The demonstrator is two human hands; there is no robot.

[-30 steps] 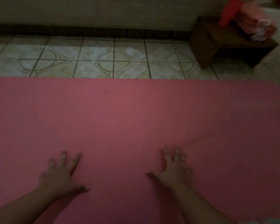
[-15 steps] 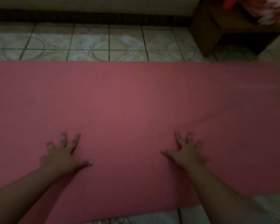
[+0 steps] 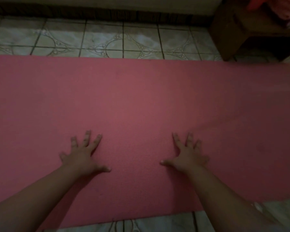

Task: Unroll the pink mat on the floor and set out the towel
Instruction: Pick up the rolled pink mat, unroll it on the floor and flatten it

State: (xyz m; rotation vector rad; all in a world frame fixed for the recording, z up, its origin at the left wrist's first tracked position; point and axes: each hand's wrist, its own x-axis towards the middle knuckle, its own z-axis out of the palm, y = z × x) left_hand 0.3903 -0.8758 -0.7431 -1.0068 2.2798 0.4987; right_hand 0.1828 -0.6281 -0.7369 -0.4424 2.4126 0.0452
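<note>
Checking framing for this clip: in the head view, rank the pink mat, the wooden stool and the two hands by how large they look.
1. pink mat, by far the largest.
2. wooden stool, partly cut off by the frame.
3. left hand and right hand look alike, so unranked.

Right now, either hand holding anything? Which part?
Nothing held. Left hand and right hand lie flat, fingers spread, pressing on the pink mat.

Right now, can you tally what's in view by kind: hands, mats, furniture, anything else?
Hands: 2, left hand and right hand, both flat on the mat
Mats: 1, pink mat, lying flat on the tiled floor
Furniture: 1, dark wooden stool
Pink and red bundle on the stool: 1, too blurred to identify
Total: 5
</note>
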